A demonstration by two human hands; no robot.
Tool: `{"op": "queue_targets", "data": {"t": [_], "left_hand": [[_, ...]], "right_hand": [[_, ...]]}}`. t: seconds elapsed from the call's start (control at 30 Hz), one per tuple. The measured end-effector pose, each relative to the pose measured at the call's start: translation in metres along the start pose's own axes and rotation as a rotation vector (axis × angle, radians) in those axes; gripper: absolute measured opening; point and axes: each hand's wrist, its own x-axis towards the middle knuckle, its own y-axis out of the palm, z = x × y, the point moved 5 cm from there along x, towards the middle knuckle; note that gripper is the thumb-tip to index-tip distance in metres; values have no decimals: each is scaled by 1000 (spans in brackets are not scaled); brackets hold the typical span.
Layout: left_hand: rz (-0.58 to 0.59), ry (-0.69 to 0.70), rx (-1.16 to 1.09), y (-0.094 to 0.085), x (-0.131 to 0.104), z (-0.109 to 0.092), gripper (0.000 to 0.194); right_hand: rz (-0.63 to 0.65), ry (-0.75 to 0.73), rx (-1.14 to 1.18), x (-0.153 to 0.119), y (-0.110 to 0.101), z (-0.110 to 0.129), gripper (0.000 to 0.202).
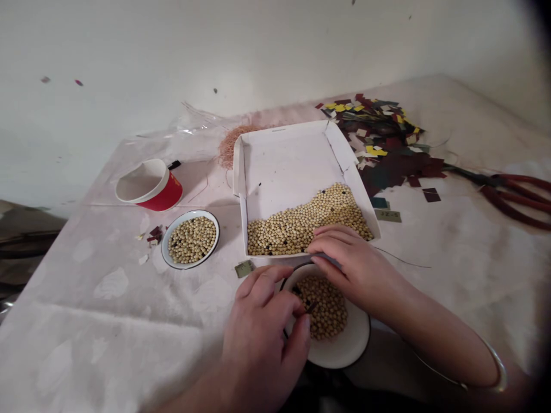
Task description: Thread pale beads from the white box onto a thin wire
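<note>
My left hand (pixel 269 327) is closed, thumb and forefinger pinching a small dark strip (pixel 311 307) over a white dark-rimmed bowl (pixel 355 338). Small round beige beads (pixel 329 312), with a few dark ones, fill part of this bowl. My right hand (pixel 353 261) curls over the bowl's far edge, its thumb and fingers closed on a thin dark grey strip (pixel 327 259). A fine dark wire (pixel 404 260) sticks out beyond that hand. Right behind both hands stands a shallow white box (pixel 286 166), with similar beads (pixel 301 221) heaped along its near side.
A second bead-filled bowl (pixel 216 244) and a red-and-white paper cup (pixel 161 192) stand left. Copper-coloured wire (pixel 232 146) lies behind the box. At right are wired colored tags (pixel 387 163) and red-handled scissors (pixel 512 198). A green tag (pixel 244 268) lies near my left hand.
</note>
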Motion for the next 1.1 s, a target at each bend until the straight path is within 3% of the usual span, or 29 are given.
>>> {"op": "queue_targets", "data": {"t": [0.73, 0.97, 1.1], "left_hand": [[22, -10, -13, 2, -2, 0, 7], [16, -9, -21, 2, -1, 0, 7], [7, -8, -27, 0, -1, 1, 6]], "right_hand": [[41, 86, 117, 5, 4, -6, 11], [-130, 54, -36, 3, -12, -12, 14], [-133, 40, -157, 0, -15, -21, 21]]}}
